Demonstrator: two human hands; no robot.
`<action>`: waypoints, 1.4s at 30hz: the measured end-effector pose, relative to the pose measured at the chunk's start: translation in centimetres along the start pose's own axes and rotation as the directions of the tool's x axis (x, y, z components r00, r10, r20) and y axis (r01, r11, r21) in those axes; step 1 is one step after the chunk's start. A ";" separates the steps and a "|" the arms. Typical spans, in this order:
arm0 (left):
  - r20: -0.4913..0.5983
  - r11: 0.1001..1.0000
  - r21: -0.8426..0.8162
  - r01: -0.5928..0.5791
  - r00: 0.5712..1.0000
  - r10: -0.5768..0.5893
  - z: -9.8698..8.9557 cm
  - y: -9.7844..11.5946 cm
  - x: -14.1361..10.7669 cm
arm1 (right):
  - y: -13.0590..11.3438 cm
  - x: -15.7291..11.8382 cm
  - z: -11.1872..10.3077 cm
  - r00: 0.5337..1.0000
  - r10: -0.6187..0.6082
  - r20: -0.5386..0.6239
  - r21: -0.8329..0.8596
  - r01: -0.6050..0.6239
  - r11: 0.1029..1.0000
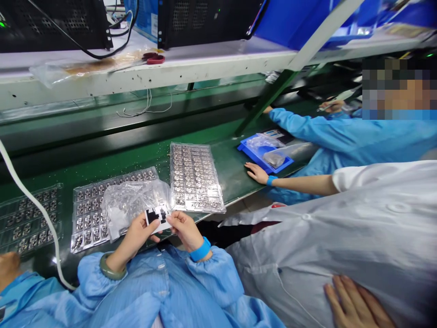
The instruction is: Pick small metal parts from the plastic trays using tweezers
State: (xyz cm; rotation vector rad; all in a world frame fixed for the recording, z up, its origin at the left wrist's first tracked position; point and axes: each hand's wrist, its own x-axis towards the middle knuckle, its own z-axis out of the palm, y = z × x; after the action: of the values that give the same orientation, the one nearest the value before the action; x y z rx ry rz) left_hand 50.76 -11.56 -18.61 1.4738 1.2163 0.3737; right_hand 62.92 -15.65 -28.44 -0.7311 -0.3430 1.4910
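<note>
Between my two hands is a white card with a black blocky pattern [157, 216], held over the near edge of the bench. My left hand [138, 234] is closed on its left side, thumb on top, a green bangle at the wrist. Pinching the card's right edge is my right hand [186, 231], which has a blue wristband. Just beyond the card lies a crumpled clear plastic bag [128, 200], its contents hard to make out. It rests on a clear tray of small metallic parts [87, 207]. A second filled tray [194, 177] stands to the right of the bag.
Another tray of parts [37, 214] lies left, behind a white cable [34, 200]. A shelf [205, 68] with red-handled scissors [154, 58] runs above. At right, co-workers stand close; one person's hand [257, 173] rests near a blue bin [264, 157]. Another hand [8, 269] shows at far left.
</note>
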 end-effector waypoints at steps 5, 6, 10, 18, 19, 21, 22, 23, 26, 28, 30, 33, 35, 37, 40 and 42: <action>-0.007 0.999 -0.009 0.046 0.999 -0.046 0.2 -0.1 0.2 | 0.6 0.2 -0.3 1.000 0.008 -0.020 -0.023 -0.009 1.000; -0.007 0.999 -0.009 0.048 0.999 -0.048 0.2 -0.1 0.2 | 0.6 0.1 -0.4 1.000 0.008 -0.024 -0.027 -0.009 1.000; -0.005 0.999 -0.003 0.043 0.999 -0.043 0.3 -0.1 0.4 | 0.7 -0.1 -0.5 1.000 0.003 -0.030 -0.031 -0.004 1.000; 0.002 0.999 0.029 0.029 1.000 -0.029 0.9 -1.0 1.1 | 0.7 0.1 -1.6 0.998 -0.062 -0.021 -0.068 0.060 0.996; -0.009 0.999 0.043 0.023 1.000 -0.022 1.1 -1.1 1.4 | 0.5 0.0 -2.0 0.990 -0.132 -0.054 -0.110 0.125 0.986; -0.030 0.997 0.072 0.004 1.000 -0.002 1.8 -1.2 2.2 | 0.1 -0.4 -2.8 0.921 -0.363 -0.142 -0.313 0.306 0.899; -0.037 0.996 0.088 -0.007 0.999 0.010 2.2 -1.3 2.6 | -0.1 -0.7 -3.2 0.861 -0.492 -0.129 -0.475 0.381 0.793; -0.038 0.994 0.108 -0.018 0.999 0.022 2.5 -1.3 3.0 | -0.2 -1.1 -3.5 0.806 -0.590 -0.058 -0.639 0.424 0.642; -0.032 0.980 0.191 -0.053 0.998 0.061 3.3 -1.4 3.7 | 0.1 -2.0 -4.1 0.739 -0.645 0.195 -0.879 0.424 0.221; -0.029 0.973 0.223 -0.066 0.997 0.074 3.6 -1.5 3.8 | 0.7 -2.4 -4.2 0.719 -0.679 0.146 -0.884 0.403 0.236; -0.023 0.975 0.214 -0.062 0.997 0.068 3.7 -1.5 3.7 | 1.5 -2.5 -4.3 0.698 -0.715 -0.030 -0.819 0.393 0.418; -0.015 0.983 0.181 -0.038 0.999 0.041 3.4 -1.7 3.2 | 2.1 -2.4 -4.6 0.783 -0.579 -0.226 -0.632 0.335 0.699; -0.007 0.981 0.191 -0.032 0.999 0.034 3.2 -2.0 2.9 | 2.1 -2.1 -4.8 0.866 -0.433 -0.251 -0.492 0.272 0.827; 0.011 0.976 0.214 -0.034 0.999 0.032 3.0 -2.4 2.7 | 2.1 -1.8 -4.9 0.911 -0.342 -0.230 -0.380 0.239 0.894; 0.023 0.971 0.233 -0.043 0.999 0.038 2.9 -2.9 2.5 | 2.2 -1.5 -4.5 0.954 -0.279 -0.111 -0.248 0.245 0.937; 0.007 0.968 0.242 -0.068 0.998 0.069 3.0 -3.1 2.4 | 2.3 -1.5 -4.0 0.976 -0.217 0.018 -0.137 0.218 0.966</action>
State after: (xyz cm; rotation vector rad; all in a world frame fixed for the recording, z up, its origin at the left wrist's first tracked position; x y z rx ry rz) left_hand 52.64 -11.67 -23.19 1.7291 1.2483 0.2797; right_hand 63.51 -18.17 -32.54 -0.7750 -0.5165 1.2697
